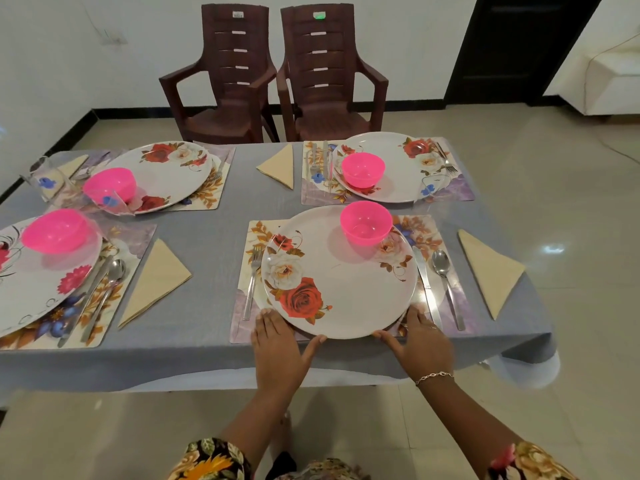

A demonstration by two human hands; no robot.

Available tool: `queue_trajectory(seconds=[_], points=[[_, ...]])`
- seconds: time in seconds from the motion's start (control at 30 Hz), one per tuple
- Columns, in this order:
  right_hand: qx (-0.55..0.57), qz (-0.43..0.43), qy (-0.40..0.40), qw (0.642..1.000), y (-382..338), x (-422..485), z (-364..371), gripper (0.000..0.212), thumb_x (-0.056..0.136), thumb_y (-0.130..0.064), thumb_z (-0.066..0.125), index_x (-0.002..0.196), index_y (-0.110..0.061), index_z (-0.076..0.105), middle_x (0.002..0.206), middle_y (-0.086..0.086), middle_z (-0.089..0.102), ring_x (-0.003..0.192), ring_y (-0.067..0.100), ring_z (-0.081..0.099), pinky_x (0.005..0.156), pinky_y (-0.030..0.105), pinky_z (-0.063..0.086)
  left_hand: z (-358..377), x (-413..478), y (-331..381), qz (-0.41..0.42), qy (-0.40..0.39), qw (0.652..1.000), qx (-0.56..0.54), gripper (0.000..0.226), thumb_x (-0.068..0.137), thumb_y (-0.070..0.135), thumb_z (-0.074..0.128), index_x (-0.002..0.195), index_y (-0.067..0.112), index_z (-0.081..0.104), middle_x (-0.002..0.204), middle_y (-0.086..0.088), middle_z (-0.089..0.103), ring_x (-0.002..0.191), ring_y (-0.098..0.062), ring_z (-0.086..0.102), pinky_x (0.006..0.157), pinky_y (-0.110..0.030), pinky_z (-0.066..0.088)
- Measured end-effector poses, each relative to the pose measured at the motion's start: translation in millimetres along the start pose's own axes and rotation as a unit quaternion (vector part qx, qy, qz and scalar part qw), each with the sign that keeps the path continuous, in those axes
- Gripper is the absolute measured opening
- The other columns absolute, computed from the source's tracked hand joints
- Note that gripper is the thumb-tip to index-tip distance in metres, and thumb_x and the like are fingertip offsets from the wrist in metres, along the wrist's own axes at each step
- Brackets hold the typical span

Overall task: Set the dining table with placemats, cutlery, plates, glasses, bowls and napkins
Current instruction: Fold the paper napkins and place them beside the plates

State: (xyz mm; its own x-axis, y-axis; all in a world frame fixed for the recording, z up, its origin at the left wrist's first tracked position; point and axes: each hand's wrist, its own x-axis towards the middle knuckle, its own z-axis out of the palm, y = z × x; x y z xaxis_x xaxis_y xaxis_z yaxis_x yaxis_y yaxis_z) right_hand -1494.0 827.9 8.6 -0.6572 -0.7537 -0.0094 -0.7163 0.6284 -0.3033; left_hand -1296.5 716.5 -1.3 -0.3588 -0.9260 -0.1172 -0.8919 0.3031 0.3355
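the near plate (339, 271) is lying flat on its placemat (239, 327) at the near edge of the table (204, 244), with its red rose sitting on the near-left part. a pink bowl (366, 222) is standing upright on the plate's far right part.

the left hand (277, 344) is resting at the plate's near-left rim, fingers straight and spread apart, the thumb reaching along the near edge. the right hand (419, 344) is mirroring it at the near-right rim, fingers likewise straight and clamping on nothing. the plate is lying just beyond and between the two hands, its rim touching them.

the fork (251, 285) is lying on the placemat just left of the plate, its long axis running near to far, tines pointing away from the person. right of the plate, the knife (425, 282) and the spoon (449, 292) are lying side by side along the same axis, handles toward the person. a folded napkin (490, 271) is lying on the cloth right of the placemat, its narrow tip pointing toward the near edge.
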Motion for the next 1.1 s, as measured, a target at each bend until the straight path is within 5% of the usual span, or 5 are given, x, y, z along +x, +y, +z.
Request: queue_trajectory(seconds=[0.4, 0.57, 0.8, 0.97, 1.1], points=[[0.064, -0.065, 0.000, 0.996, 15.9, -2.7, -0.8, 0.051, 0.086, -0.045, 0.057, 0.128, -0.017, 0.049, 0.115, 0.003, 0.065, 0.098, 0.022, 0.065, 0.076, 0.032, 0.055, -2.9, -2.7, 6.1, 0.009, 0.030, 0.996, -0.078, 0.126, 0.062, 0.092, 0.001, 0.147, -0.001, 0.015, 0.154, -0.021, 0.020, 0.143, -0.034, 0.018, 0.116, -0.041, 0.012], [0.032, -0.137, 0.124, 0.982, 24.7, -0.7, -16.2, 0.031, 0.070, -0.021, 0.070, 0.098, -0.009, 0.066, 0.083, 0.006, 0.072, 0.069, 0.019, 0.070, 0.057, 0.027, 0.056, -2.5, 7.2, 46.8, 0.161, 0.051, 0.986, -0.013, 0.089, 0.089, 0.070, 0.017, 0.139, -0.002, 0.033, 0.142, -0.024, 0.042, 0.131, -0.040, 0.040, 0.104, -0.055, 0.023], [-0.043, -0.002, 0.121, 0.992, 57.6, 40.8, -56.6, 0.033, 0.047, 0.001, 0.085, 0.074, -0.003, 0.067, 0.067, 0.014, 0.064, 0.055, 0.029, 0.063, 0.046, 0.029, 0.051, -5.7, 16.8, 106.0, 0.280, 0.013, 0.958, 0.055, 0.078, 0.093, 0.063, 0.010, 0.133, 0.003, 0.039, 0.134, -0.018, 0.053, 0.121, -0.032, 0.054, 0.106, -0.040, 0.031], [-0.046, 0.080, 0.046, 0.995, 72.2, 76.6, -72.2, 0.028, 0.083, -0.010, 0.062, 0.107, 0.003, 0.059, 0.105, 0.021, 0.058, 0.095, 0.038, 0.058, 0.073, 0.041, 0.051, 1.1, 40.9, 125.7, 0.325, 0.002, 0.942, 0.082, 0.077, 0.092, 0.064, 0.011, 0.133, 0.006, 0.040, 0.134, -0.015, 0.054, 0.122, -0.029, 0.054, 0.100, -0.041, 0.035], [-0.118, 0.077, 0.009, 0.990, 79.7, 98.5, -75.8, 0.035, 0.088, -0.021, 0.056, 0.119, -0.003, 0.051, 0.118, 0.014, 0.052, 0.107, 0.029, 0.054, 0.083, 0.033, 0.049, 5.1, 59.5, 130.8, 0.329, -0.020, 0.940, 0.083, 0.075, 0.093, 0.063, 0.008, 0.128, 0.007, 0.044, 0.129, -0.015, 0.059, 0.116, -0.029, 0.059, 0.096, -0.039, 0.039]])
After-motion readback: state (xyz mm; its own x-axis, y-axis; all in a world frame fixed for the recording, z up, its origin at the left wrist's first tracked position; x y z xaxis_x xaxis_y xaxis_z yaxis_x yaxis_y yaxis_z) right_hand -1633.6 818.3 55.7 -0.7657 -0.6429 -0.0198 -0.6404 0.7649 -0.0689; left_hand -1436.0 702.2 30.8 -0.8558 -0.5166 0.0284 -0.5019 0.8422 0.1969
